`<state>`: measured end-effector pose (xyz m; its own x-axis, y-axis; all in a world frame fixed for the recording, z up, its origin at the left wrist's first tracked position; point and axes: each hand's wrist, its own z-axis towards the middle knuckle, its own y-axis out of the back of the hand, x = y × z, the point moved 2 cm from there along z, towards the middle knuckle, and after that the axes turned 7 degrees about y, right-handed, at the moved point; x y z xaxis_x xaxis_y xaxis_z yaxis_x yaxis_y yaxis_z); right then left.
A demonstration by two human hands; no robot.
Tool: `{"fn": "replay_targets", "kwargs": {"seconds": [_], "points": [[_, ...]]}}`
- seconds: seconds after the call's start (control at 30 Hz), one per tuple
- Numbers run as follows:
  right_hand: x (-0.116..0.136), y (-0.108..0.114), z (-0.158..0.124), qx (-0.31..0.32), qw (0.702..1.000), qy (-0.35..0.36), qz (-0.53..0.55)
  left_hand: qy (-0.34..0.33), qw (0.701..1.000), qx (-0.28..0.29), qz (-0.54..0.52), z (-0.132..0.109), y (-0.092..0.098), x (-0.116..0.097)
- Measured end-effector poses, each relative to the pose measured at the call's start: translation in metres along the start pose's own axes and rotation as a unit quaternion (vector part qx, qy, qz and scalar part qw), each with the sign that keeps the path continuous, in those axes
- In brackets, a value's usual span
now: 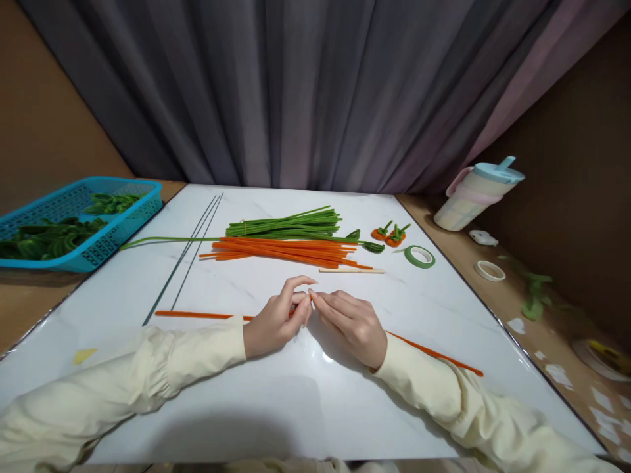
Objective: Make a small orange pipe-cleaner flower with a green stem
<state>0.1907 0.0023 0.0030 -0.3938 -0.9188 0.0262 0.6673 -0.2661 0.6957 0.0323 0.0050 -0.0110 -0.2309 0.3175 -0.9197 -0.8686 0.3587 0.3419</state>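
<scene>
Near the middle of the white table, my left hand (279, 318) and my right hand (351, 324) meet at the fingertips, both pinching an orange fuzzy stem (197, 315). One length of it runs out to the left past my left wrist. Another orange length (434, 353) shows beyond my right wrist; its link to the pinched part is hidden by my hand. Just beyond my hands lie a bundle of orange stems (286, 251), a bundle of green stems (286, 225) and a thin wooden stick (351, 270).
A blue basket (118, 223) with green leaf pieces stands at the left. Dark thin rods (180, 263) lie left of the bundles. To the right are small orange pieces with green tops (396, 236), green tape (419, 257), a white ring (490, 270) and a tumbler (468, 200).
</scene>
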Motion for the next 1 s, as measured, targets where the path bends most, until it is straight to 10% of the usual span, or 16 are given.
{"fn": "replay_targets", "kwargs": {"seconds": [0.53,1.0], "points": [[-0.004,-0.001,0.004,-0.011,0.956,-0.176,0.232,-0.010,1.000,0.012,0.023,0.000,0.002,0.002],[-0.003,-0.007,-0.003,0.021,0.999,-0.012,0.032,0.030,0.999,0.005,0.031,0.001,0.002,-0.007]]}}
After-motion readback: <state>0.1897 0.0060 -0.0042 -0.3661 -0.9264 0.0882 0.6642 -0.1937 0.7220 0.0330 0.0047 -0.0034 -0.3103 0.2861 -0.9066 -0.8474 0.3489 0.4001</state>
